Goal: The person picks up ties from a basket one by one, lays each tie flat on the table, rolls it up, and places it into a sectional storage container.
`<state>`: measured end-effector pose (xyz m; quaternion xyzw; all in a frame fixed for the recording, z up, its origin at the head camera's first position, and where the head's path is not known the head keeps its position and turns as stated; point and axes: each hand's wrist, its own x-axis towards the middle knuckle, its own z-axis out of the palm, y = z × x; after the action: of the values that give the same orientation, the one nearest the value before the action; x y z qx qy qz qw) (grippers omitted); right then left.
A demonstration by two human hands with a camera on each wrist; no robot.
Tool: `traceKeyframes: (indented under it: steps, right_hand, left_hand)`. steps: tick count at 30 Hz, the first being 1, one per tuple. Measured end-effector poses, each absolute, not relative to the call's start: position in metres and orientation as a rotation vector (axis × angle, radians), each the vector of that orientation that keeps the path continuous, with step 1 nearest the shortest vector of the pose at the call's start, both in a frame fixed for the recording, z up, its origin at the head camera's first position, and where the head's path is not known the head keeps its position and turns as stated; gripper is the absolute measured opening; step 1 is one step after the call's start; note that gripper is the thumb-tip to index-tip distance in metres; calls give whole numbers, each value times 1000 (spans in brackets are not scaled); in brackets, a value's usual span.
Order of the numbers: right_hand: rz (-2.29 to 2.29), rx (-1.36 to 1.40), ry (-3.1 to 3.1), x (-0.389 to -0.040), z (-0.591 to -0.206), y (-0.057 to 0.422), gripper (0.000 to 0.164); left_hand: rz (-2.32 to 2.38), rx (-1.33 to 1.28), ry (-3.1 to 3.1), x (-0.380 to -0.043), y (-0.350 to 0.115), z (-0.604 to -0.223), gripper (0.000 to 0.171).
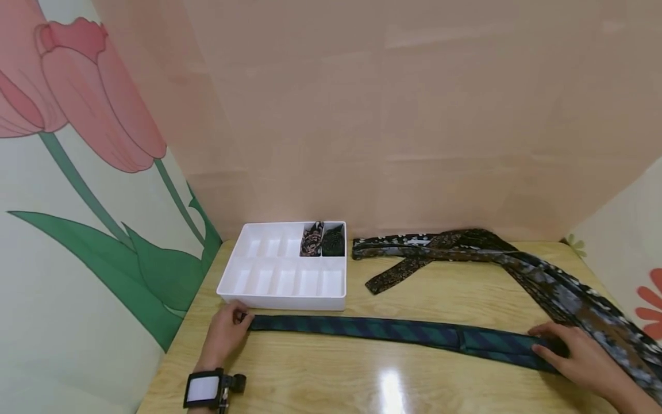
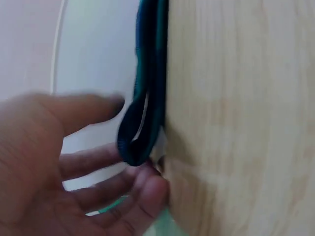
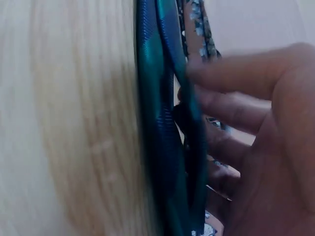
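A green and navy striped necktie (image 1: 362, 329), folded lengthwise in layers, lies across the front of the wooden table. At its narrow left end is my left hand (image 1: 226, 333). In the left wrist view the tie's looped fold (image 2: 135, 142) sits between thumb and fingers; the thumb stands slightly apart from it, while the fingers touch near the loop's bottom. Over the wide right end, my right hand (image 1: 579, 353) pinches the cloth's edge. The right wrist view shows an upper layer of the striped tie (image 3: 197, 147) lifted a little off the lower one.
Behind the tie stands a white compartment tray (image 1: 281, 302), with two rolled dark ties (image 1: 312, 240) in its back right compartments. Patterned ties (image 1: 538, 276) stretch from beside the tray to the right table edge, close to my right hand. A pinkish-brown backdrop (image 1: 383, 126) rises behind.
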<state>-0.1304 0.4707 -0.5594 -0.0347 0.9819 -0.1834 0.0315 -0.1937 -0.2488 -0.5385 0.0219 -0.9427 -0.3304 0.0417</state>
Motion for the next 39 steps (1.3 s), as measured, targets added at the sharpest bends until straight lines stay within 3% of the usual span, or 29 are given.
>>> traceKeyframes:
  steps: [8, 15, 21, 30, 35, 39]
  right_hand:
    - [-457, 71, 3102, -118, -568, 478, 28]
    - [-540, -48, 3212, -124, -565, 458, 26]
    - [-880, -345, 3173, -139, -544, 373, 31]
    - [-1061, -906, 2726, -157, -530, 221, 17]
    - [-886, -979, 2769, -166, -542, 178, 22]
    - [-778, -925, 2811, -169, -550, 168, 27]
  left_hand:
    - [-977, 146, -2923, -189, -254, -536, 22]
    - [-944, 257, -2946, -184, -258, -537, 29]
    - [-960, 303, -2912, -184, -251, -537, 31]
    - [-949, 285, -2763, -187, -230, -541, 23]
    - [-873, 213, -2731, -185, -214, -541, 22]
    - [-869, 144, -2699, -182, -205, -542, 7]
